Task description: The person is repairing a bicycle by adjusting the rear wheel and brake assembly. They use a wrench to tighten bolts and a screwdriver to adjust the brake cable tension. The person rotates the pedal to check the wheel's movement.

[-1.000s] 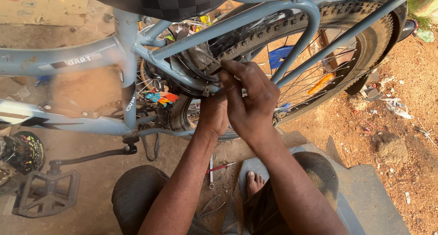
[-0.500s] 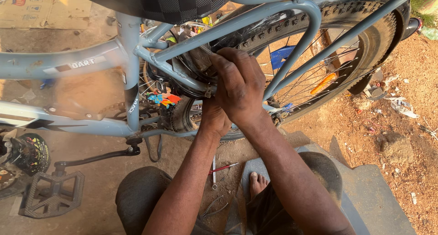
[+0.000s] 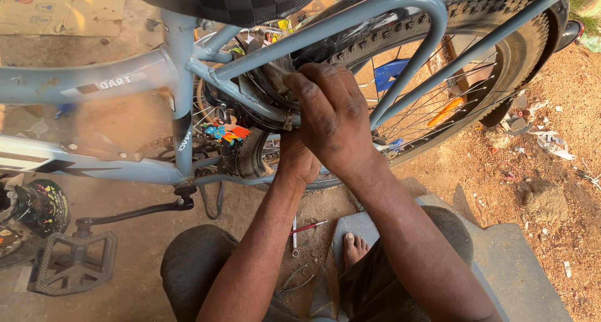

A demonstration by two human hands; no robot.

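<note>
Guard (image 3: 250, 117): black curved strip, sitting under the grey stays at the front of the rear tyre, centre frame; both hands working on it.
Change: right hand has been dropping from an upright pinch to lying flat over the guard, now covering the left hand; likely shifting from fiddling with a small part to pressing or tightening, only a guess.
Pedal (image 3: 72, 262): black, flat, gridded, hanging bottom left on a thin crank.
Frame (image 3: 94, 84): pale grey tube, smooth paint, dusty, running across the top.
Saddle (image 3: 250, 0): black checked cover, top edge.
Left hand (image 3: 297, 159): reaching up under the guard, fingers hidden behind the right hand; cannot tell how open or what it is holding.
Tools (image 3: 294, 234): thin metal pieces and pliers lying on dirt between the knees.
Right hand (image 3: 335, 118): fingers bending down over the guard and stay joint, knuckles up; grip underneath hidden, cannot tell if anything is being held.
Tyre (image 3: 501, 40): black knobby rubber, thin wire spokes, orange reflector (image 3: 446, 111) inside.
Ground (image 3: 551, 190): red-brown loose dirt, scraps lying about.
</note>
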